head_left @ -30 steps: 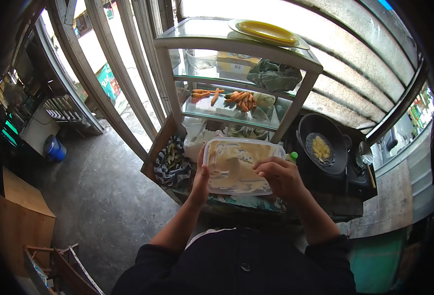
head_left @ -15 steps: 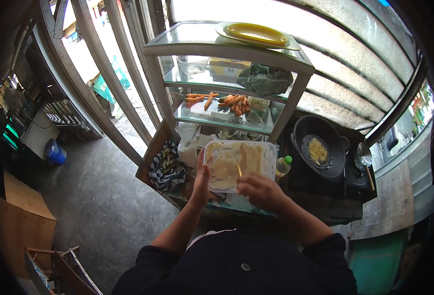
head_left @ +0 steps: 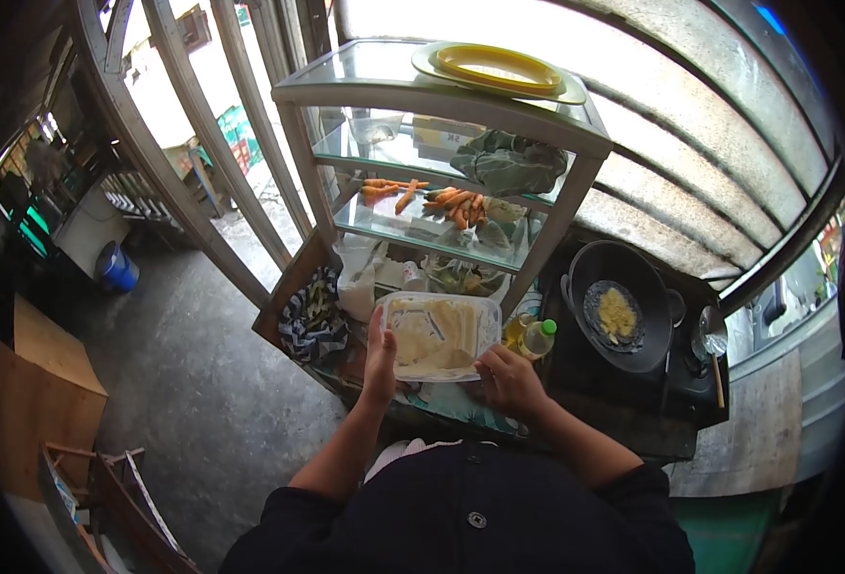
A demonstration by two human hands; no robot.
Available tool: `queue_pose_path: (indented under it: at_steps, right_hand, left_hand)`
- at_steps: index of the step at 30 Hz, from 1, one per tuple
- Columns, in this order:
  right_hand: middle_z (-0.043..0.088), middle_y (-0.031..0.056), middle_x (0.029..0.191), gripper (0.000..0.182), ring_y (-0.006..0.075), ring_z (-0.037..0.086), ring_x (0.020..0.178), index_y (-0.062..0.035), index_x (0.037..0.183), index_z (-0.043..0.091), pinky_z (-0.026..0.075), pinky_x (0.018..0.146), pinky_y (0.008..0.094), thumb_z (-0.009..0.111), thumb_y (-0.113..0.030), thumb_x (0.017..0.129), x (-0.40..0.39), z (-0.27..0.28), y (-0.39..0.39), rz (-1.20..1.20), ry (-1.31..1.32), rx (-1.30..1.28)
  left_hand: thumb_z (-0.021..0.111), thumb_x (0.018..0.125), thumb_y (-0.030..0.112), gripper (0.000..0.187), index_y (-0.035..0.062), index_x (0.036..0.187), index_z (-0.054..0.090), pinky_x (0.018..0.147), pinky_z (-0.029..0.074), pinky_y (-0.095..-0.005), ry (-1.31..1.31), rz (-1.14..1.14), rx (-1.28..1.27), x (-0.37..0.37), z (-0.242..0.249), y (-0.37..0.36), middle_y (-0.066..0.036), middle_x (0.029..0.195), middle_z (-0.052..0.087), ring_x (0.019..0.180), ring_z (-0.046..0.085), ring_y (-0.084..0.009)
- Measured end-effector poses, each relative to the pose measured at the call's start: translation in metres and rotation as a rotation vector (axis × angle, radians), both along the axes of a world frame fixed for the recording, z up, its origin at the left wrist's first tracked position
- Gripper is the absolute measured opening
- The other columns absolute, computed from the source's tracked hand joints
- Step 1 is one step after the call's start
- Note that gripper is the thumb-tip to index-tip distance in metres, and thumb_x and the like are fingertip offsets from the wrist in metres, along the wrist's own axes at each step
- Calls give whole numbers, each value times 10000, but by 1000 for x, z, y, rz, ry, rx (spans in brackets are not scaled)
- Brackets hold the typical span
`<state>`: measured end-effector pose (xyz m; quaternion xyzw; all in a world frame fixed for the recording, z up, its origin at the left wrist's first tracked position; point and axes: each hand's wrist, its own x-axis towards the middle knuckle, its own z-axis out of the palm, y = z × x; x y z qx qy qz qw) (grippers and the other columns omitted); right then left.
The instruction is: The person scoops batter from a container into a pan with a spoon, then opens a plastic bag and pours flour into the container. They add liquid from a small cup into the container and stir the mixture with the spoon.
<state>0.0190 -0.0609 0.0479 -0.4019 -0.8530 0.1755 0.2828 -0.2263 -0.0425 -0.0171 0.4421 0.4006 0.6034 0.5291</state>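
My left hand [head_left: 379,362] grips the left side of a white plastic tub [head_left: 489,316], its thumb over the rim. Pale, thick batter [head_left: 429,337] coats the inside in streaks and ridges. My right hand [head_left: 511,380] is closed at the tub's lower right corner, fingers curled. What it pinches is hidden from this angle. Just beyond that hand stand a bottle with a green cap [head_left: 539,337] and some yellowish oil [head_left: 514,331]. To the right, a dark wok [head_left: 644,277] on the stove holds a yellow frying piece [head_left: 617,314].
Behind the tub rises a glass display case [head_left: 298,96] with carrots [head_left: 456,206] and leafy greens [head_left: 509,161]. Yellow and pale plates [head_left: 499,69] lie on top. A ladle-like utensil [head_left: 711,342] rests right of the wok. A striped bag [head_left: 312,320] sits at left.
My right hand has moved from over the tub to its lower right corner; the thin yellowish stick it held no longer shows. The tub has shifted slightly left and down in view.
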Motion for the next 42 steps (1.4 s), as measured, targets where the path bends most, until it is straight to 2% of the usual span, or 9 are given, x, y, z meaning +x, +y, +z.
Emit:
queue_pose_path:
  at_steps: [4,8,9,11,22,27,30,40,42]
  right_hand:
    - [567,150,870,156,339,597,761,-14,896,588,484,694,384,506,-127,965,6,-54,3,-105,320,-180]
    - [578,109,833,228,227,596,704,-8,919,616,475,667,322,470,-166,995,27,-78,-8,-278,324,-437]
    - [581,78,790,246,156,589,700,-5,918,627,469,656,287,471,-176,1001,32,-79,-13,-315,327,-628]
    - [588,80,790,251,156,585,680,-5,942,635,469,651,287,471,-185,1002,41,-94,-16,-318,316,-638]
    - [611,126,915,249,194,624,726,10,1039,635,490,712,316,486,-185,994,9,-128,-20,-390,316,-613]
    - [602,127,911,249,190,627,743,10,1097,622,490,718,314,473,-164,997,-7,-156,-26,-502,237,-476]
    - [601,114,898,270,173,623,730,18,1119,617,492,706,303,459,-172,1010,-18,-165,-34,-609,383,-542]
    - [598,75,904,310,153,640,734,1,1194,586,496,686,281,436,-215,1029,-61,-189,-32,-837,526,-581]
    - [593,67,991,350,146,651,788,-45,1302,517,495,691,276,465,-247,1021,-70,-187,-33,-939,772,-773]
  left_hand:
    - [432,971,581,795,99,1532,143,1123,291,-362,41,113,-302,11,-48,-17,-123,1491,337,1387,330,-262]
    - [403,1008,518,610,251,1500,162,1009,425,-502,-481,73,-670,18,-93,-45,-70,1428,422,1307,444,-271]
    - [403,1008,518,610,251,1500,162,1009,425,-502,-479,71,-676,21,-107,-53,-70,1428,422,1307,444,-271]
    - [490,965,552,768,280,1524,38,1005,358,-589,-401,-9,-788,26,-125,-61,-90,1506,308,1386,324,-286]
    - [636,918,421,959,298,1522,-98,1028,310,-599,-111,-232,-957,16,-138,-23,-116,1533,224,1358,337,-350]
    - [626,932,330,943,305,1512,-117,881,526,-449,185,-522,-1046,-2,-130,-3,-160,1433,389,1114,588,-328]
    - [634,928,333,931,276,1529,-75,826,569,-409,50,-686,-1060,-27,-125,25,-164,1397,433,1044,623,-309]
    - [572,959,346,677,199,1525,231,868,523,-378,125,-758,-893,-75,-120,89,-79,1389,472,1022,613,-281]
    - [565,963,340,646,178,1510,261,849,506,-351,49,-777,-816,-85,-122,100,-69,1351,496,1038,600,-256]
